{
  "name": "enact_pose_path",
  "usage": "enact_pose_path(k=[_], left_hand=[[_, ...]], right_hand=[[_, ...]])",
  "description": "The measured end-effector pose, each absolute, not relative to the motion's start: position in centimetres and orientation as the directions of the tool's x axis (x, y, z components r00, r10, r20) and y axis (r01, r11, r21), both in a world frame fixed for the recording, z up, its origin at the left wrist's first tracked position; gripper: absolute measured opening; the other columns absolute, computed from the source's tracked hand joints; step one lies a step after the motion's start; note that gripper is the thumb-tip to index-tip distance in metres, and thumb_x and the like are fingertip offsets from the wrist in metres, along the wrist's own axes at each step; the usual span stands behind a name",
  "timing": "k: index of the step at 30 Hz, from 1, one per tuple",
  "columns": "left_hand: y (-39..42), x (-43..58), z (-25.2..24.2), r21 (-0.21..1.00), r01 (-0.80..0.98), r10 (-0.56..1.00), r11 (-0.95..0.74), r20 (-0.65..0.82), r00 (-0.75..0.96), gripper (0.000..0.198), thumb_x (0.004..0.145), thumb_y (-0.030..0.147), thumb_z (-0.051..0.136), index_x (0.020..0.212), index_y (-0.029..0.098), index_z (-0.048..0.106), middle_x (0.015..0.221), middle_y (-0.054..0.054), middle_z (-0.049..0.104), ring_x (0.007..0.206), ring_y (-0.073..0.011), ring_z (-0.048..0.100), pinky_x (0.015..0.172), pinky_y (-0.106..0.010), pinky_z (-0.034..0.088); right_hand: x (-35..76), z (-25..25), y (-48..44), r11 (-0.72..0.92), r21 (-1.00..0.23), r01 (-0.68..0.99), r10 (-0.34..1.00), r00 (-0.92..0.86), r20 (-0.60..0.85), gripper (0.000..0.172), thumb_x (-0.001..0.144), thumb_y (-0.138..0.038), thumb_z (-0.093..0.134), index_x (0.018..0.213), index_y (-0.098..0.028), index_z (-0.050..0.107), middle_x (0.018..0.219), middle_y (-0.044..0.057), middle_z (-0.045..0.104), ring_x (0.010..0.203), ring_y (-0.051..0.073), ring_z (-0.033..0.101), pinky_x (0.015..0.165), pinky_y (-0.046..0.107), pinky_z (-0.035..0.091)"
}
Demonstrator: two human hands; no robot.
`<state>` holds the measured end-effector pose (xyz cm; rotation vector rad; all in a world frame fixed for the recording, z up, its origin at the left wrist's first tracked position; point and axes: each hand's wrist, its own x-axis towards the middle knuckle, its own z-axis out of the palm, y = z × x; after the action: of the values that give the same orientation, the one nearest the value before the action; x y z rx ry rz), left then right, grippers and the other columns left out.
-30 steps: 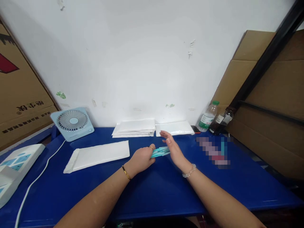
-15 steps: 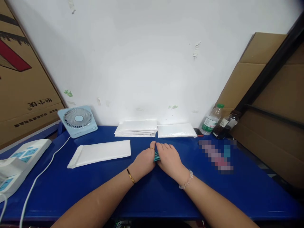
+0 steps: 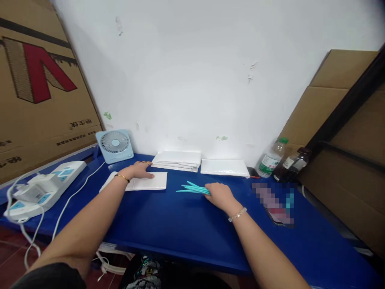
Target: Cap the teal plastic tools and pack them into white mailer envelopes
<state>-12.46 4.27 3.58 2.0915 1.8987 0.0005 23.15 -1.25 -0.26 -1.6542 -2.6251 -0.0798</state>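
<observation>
My right hand (image 3: 221, 195) is closed round a bundle of thin turquoise sticks (image 3: 192, 188) above the blue table; their pointed ends stick out to the left, slightly fanned. What exactly the sticks are I cannot tell. On the left, my left hand (image 3: 138, 171) lies across a white padded envelope (image 3: 155, 182), thumb stretched over its face and the other fingers toward its far edge. It covers part of the envelope.
By the wall lie a stack of white envelopes (image 3: 177, 157) and another white envelope pile (image 3: 224, 167). A small blue fan (image 3: 116, 146) and a power strip (image 3: 64, 176) are at left. Right: a green-capped bottle (image 3: 270, 158), a dark bottle (image 3: 290, 166), a phone (image 3: 253, 172), a blurred patch.
My hands have parted. The left one has moved left onto the white envelope. My right hand now holds the turquoise sticks alone, a little to the right. The view has shifted left.
</observation>
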Motion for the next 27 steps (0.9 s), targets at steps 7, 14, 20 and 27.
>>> enact_pose_path(k=[7,14,20,27], left_hand=[[2.5,-13.5,2.0,0.228,0.958,0.945,0.173,-0.313,-0.096,0.065,0.068,0.047,0.061,0.124,0.015,0.049,0.117,-0.016,0.062,0.097,-0.0276,0.062,0.076,-0.033,0.050],[-4.7,-9.5,2.9,0.312,0.946,0.981,0.083,-0.190,-0.024,0.102,0.074,0.067,0.050,0.147,0.011,0.008,0.125,-0.023,0.054,0.108,-0.0338,0.058,0.085,-0.041,0.047],[-4.2,-5.7,4.3,0.099,0.800,0.778,-0.591,-0.190,0.598,0.128,0.031,0.046,0.085,0.144,0.029,0.027,0.154,-0.011,0.020,0.140,-0.0398,0.008,0.109,-0.053,0.018],[0.4,0.7,1.7,0.098,0.665,0.662,-0.741,-0.061,0.747,0.079,0.053,0.045,0.074,0.126,0.022,0.052,0.113,-0.010,0.061,0.113,-0.0308,0.052,0.100,-0.041,0.034]], right_hand=[[24.1,0.0,-1.0,0.404,-0.120,0.907,0.915,-0.401,0.045,0.022,0.088,-0.041,0.050,0.084,-0.023,0.061,0.088,0.006,0.068,0.079,0.022,0.065,0.058,0.026,0.038],[25.8,1.2,-0.9,0.352,-0.149,0.924,0.934,-0.338,0.111,0.026,0.088,-0.044,0.048,0.084,-0.022,0.062,0.084,0.006,0.068,0.076,0.021,0.062,0.054,0.025,0.030],[27.1,1.5,-0.5,0.353,-0.175,0.919,0.933,-0.330,0.144,0.027,0.087,-0.043,0.048,0.083,-0.020,0.063,0.086,0.007,0.068,0.077,0.021,0.062,0.054,0.025,0.030],[28.4,1.2,0.1,0.363,-0.140,0.921,0.927,-0.342,0.155,0.024,0.087,-0.040,0.050,0.087,-0.021,0.064,0.090,0.007,0.069,0.083,0.021,0.062,0.059,0.025,0.033]])
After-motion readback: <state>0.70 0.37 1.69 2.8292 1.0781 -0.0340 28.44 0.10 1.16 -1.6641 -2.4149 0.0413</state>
